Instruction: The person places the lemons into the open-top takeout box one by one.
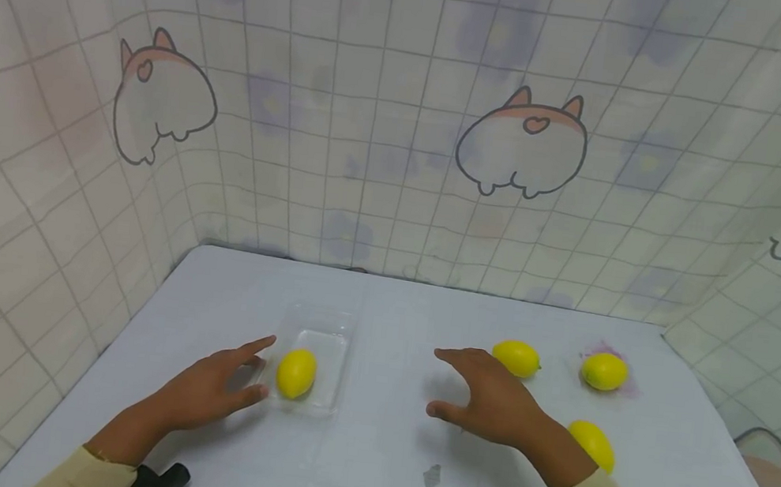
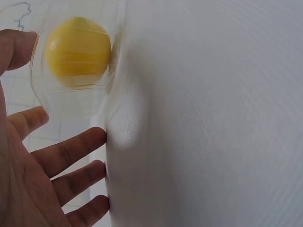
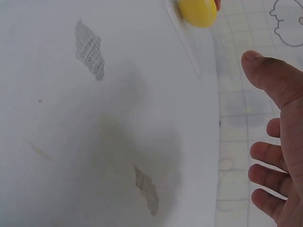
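Observation:
A lemon [image 1: 296, 374] lies inside a clear plastic box [image 1: 325, 407] on the left half of the white table. My left hand [image 1: 214, 388] is at the box's left side, thumb and fingers spread apart; in the left wrist view its thumb and index fingertip are right at the box's wall, with the lemon [image 2: 78, 52] showing through. My right hand [image 1: 489, 393] hovers over the table right of the box, fingers extended and nothing in its grasp. Just behind it sits a second lemon [image 1: 516, 358]. Another lemon [image 1: 592, 445] is partly covered by the right wrist.
Farther right, one more lemon [image 1: 604, 371] rests on a pinkish stain. Grey worn patches [image 1: 432, 477] mark the white tabletop [image 1: 383, 449] near the front. A curtain-like sheet with a grid and cartoon animals [image 1: 522, 142] surrounds the table at the back and sides.

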`<action>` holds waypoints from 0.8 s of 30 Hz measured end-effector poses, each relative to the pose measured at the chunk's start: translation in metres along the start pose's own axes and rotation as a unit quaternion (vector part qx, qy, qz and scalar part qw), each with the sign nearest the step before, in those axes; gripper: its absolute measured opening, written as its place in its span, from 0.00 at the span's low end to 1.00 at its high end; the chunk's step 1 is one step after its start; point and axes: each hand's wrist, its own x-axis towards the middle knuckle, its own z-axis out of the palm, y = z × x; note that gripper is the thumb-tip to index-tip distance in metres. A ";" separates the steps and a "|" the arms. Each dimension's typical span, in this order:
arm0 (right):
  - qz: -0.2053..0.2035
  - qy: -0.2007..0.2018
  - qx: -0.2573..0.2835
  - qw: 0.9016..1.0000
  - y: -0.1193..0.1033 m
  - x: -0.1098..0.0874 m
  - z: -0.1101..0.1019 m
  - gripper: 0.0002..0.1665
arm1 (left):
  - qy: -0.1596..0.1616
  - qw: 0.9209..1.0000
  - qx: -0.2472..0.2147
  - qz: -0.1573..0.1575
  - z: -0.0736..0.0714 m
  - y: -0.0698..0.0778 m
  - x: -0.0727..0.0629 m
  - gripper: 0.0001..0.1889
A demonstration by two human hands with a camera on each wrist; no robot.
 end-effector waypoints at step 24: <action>0.025 0.025 -0.001 0.999 0.042 -0.046 -0.028 0.52 | -0.004 1.000 -0.008 -0.014 0.001 -0.004 0.002 0.41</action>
